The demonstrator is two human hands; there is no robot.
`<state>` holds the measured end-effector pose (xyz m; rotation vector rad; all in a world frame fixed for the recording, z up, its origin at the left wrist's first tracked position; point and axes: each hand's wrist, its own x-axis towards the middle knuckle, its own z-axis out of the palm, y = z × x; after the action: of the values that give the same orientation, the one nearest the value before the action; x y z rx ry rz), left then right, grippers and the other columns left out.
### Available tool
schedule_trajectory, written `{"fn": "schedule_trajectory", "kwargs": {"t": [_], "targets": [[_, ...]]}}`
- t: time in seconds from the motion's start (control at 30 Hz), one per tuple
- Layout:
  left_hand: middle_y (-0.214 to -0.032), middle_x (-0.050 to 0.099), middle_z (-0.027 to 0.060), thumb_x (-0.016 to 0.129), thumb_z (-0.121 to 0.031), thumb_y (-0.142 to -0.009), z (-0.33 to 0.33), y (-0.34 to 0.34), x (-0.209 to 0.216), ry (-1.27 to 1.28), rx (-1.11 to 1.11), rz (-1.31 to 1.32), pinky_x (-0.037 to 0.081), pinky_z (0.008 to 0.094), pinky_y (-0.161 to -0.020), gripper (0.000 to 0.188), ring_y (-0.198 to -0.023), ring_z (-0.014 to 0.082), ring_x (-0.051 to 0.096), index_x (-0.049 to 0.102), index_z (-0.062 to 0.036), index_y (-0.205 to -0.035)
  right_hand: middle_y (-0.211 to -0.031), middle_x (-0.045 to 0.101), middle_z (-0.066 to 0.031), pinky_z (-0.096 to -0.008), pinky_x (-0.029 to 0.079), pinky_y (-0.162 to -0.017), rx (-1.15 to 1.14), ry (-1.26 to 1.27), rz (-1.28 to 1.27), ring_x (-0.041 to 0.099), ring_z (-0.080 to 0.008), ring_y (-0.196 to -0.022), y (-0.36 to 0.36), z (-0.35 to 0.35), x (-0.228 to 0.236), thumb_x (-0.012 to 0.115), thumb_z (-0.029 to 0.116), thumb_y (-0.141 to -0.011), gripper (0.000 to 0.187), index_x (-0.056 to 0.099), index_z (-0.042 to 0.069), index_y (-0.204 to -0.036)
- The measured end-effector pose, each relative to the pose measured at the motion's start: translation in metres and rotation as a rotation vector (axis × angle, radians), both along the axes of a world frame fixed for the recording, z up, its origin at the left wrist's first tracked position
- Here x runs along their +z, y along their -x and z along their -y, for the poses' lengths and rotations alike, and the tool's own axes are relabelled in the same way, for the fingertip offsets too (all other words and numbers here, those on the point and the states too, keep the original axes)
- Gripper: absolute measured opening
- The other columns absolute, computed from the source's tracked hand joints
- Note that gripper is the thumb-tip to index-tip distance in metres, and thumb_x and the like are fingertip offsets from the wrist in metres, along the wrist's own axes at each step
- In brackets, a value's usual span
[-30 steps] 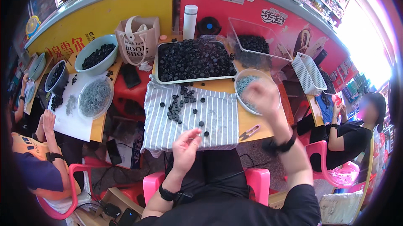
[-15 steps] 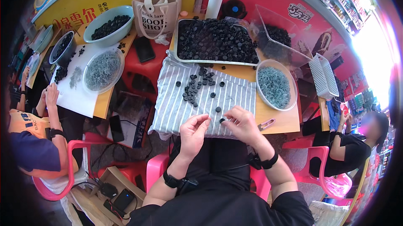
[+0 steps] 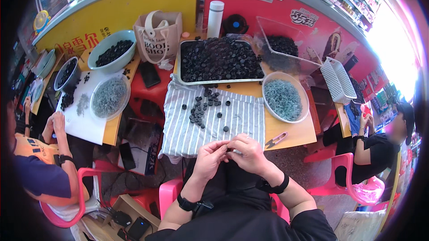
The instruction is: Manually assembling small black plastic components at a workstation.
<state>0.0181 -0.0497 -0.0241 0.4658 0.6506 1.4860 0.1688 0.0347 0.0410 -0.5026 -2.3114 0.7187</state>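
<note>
My left hand (image 3: pixel 209 159) and my right hand (image 3: pixel 248 155) meet at the front edge of a grey-and-white striped cloth (image 3: pixel 178 138). Between the fingertips shows a bit of a small black round cap (image 3: pixel 229 150), pinched by my right hand. The left fingers are closed against it; whatever else they hold is hidden. On the cloth beyond lies a loose cluster of black caps (image 3: pixel 197 115). A few single ones are apart from it, the nearest black cap (image 3: pixel 226 128) just past my fingers.
Behind the cloth stands a metal tray (image 3: pixel 187 81) heaped with black caps. To its right are a tub of small bluish-grey pieces (image 3: pixel 286 98) and a clear bin (image 3: pixel 286 52). Small thread snips (image 3: pixel 276 139) lie at the table's right front. People sit at both sides.
My right hand has picked up a black cap from the cloth and brought it to my left hand; the fingertips now touch. The view has tilted up slightly.
</note>
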Motion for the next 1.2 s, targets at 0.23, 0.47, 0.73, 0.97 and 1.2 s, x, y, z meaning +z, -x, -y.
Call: {"fn": "schedule_trajectory", "kwargs": {"t": [0.23,0.47,0.73,0.97,1.2], "targets": [[-0.106,0.071,0.0146,0.064,-0.001,-0.096,-0.008,0.003,-0.006,-0.054,0.035,0.177,0.056,0.0267,-0.076,0.022,-0.089,0.0169,0.069,0.067,0.0047,-0.117,-0.089,0.062,-0.0132,-0.0422,0.051,-0.072,-0.262,-0.116,0.078,0.063,-0.0322,-0.085,0.000,-0.064,-0.017,0.068,0.002,-0.081,0.011,0.071,0.003,-0.092],[-0.109,0.071,0.0152,0.062,0.002,-0.096,-0.006,0.008,-0.003,-0.054,0.078,0.240,0.056,0.0246,-0.078,0.021,-0.090,0.0188,0.069,0.067,0.0056,-0.116,-0.097,0.060,-0.0123,-0.0439,0.048,-0.081,-0.169,-0.323,0.328,0.057,-0.0333,-0.098,0.017,-0.108,-0.026,0.065,0.003,-0.076,0.003,0.067,0.005,-0.077],[-0.110,0.071,0.0149,0.062,0.001,-0.097,-0.008,0.005,-0.007,-0.073,0.094,0.219,0.055,0.0244,-0.079,0.022,-0.090,0.0182,0.069,0.067,0.0057,-0.118,-0.109,0.059,-0.0122,-0.0462,0.044,-0.086,-0.121,-0.486,0.501,0.054,-0.0334,-0.106,0.019,-0.102,-0.020,0.062,0.005,-0.075,0.009,0.063,0.004,-0.084],[-0.110,0.071,0.0139,0.062,0.001,-0.096,-0.008,0.005,-0.007,-0.079,0.088,0.221,0.055,0.0246,-0.079,0.022,-0.090,0.0176,0.070,0.067,0.0056,-0.117,-0.122,0.059,-0.0130,-0.0475,0.044,-0.093,-0.153,-0.259,0.468,0.053,-0.0345,-0.115,0.015,-0.104,-0.023,0.071,0.011,-0.080,0.013,0.063,0.004,-0.086],[-0.109,0.071,0.0133,0.063,0.001,-0.096,-0.008,0.004,-0.009,-0.084,0.092,0.217,0.055,0.0251,-0.079,0.021,-0.090,0.0176,0.070,0.067,0.0049,-0.116,-0.123,0.059,-0.0125,-0.0493,0.044,-0.093,-0.149,-0.277,0.475,0.053,-0.0357,-0.116,0.011,-0.108,-0.022,0.073,0.012,-0.079,0.014,0.065,0.007,-0.088]]}}
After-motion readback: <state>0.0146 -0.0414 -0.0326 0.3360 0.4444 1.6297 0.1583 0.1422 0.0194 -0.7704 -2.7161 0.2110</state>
